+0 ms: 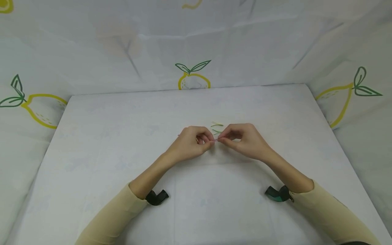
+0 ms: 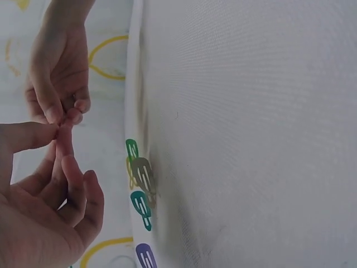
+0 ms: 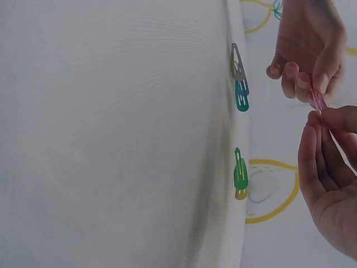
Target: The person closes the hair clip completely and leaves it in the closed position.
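In front of the person, both hands meet over the white table. Between them is a small pink hair clip (image 3: 318, 100), mostly covered by fingertips. The left hand (image 1: 193, 143) pinches one end of it with thumb and forefinger. At its other end, the right hand (image 1: 245, 139) pinches with thumb and fingertips. Just beyond the hands lie several snap hair clips: a green clip (image 3: 240, 172), a yellow clip (image 3: 241, 194), a teal clip (image 2: 140, 204), a grey clip (image 2: 143, 174) and a purple clip (image 2: 146, 255).
White cloth covers the table (image 1: 107, 170). A white curtain (image 1: 245, 44) with printed lemons hangs behind and at both sides. Dark curved pieces (image 1: 157, 197) stick out at both wrists, beside the beige sleeves (image 1: 111, 212).
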`<move>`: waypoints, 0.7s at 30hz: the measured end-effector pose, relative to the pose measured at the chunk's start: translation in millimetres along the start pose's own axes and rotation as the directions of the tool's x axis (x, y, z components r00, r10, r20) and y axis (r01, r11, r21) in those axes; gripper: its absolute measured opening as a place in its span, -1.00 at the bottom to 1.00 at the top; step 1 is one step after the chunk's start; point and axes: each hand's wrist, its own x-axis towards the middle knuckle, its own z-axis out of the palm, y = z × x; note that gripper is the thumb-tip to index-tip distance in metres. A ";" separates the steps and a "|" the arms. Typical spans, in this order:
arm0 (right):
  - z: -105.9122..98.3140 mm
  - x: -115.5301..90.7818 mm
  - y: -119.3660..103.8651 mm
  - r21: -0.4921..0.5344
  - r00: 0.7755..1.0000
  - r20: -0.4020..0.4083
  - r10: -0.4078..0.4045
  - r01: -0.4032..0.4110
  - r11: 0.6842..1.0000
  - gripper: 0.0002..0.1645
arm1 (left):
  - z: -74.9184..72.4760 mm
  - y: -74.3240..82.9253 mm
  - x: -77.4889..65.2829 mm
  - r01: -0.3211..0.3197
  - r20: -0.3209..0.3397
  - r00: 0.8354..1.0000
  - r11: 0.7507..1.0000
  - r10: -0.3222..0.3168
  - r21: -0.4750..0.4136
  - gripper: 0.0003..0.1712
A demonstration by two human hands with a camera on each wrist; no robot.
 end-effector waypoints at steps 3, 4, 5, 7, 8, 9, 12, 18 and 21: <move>-1.7 -0.4 0.0 0.030 1.000 0.005 0.021 -0.021 0.999 -0.90 | -0.9 -0.1 0.5 0.003 0.005 1.000 1.000 -0.003 -0.018 -0.95; -2.3 -0.6 0.0 0.042 1.000 0.008 0.026 -0.026 0.999 -0.90 | -1.3 0.0 0.6 0.007 0.008 1.000 1.000 -0.007 -0.024 -0.95; -2.9 -0.7 -0.1 0.051 0.999 0.011 0.030 -0.031 0.998 -0.90 | -1.7 0.1 0.6 0.011 0.012 1.000 0.999 -0.010 -0.030 -0.96; -4.1 -0.9 -0.1 0.075 0.999 0.021 0.039 -0.040 0.996 -0.89 | -2.2 -0.2 0.8 0.022 0.018 1.000 0.999 -0.021 -0.039 -0.96; -4.7 -1.0 0.1 0.081 0.999 0.025 0.041 -0.042 0.996 -0.89 | -2.4 -0.3 0.8 0.029 0.021 0.999 0.999 -0.028 -0.042 -0.96; -5.3 -1.0 0.1 0.085 0.999 0.028 0.041 -0.044 0.995 -0.88 | -2.4 -0.7 1.0 0.035 0.023 0.999 0.998 -0.034 -0.043 -0.96; -6.6 -1.0 0.1 0.096 0.998 0.035 0.045 -0.048 0.994 -0.86 | -2.4 -1.4 1.3 0.049 0.028 0.998 0.998 -0.048 -0.047 -0.96; -7.9 0.1 0.2 0.107 0.999 0.041 0.034 -0.039 0.994 -0.84 | -3.3 -0.4 1.4 0.048 0.020 0.999 0.998 -0.047 -0.043 -0.96; -8.6 0.5 -0.5 0.118 0.999 0.046 0.024 -0.030 0.993 -0.82 | -4.0 0.4 1.3 0.044 0.009 0.999 0.998 -0.043 -0.036 -0.96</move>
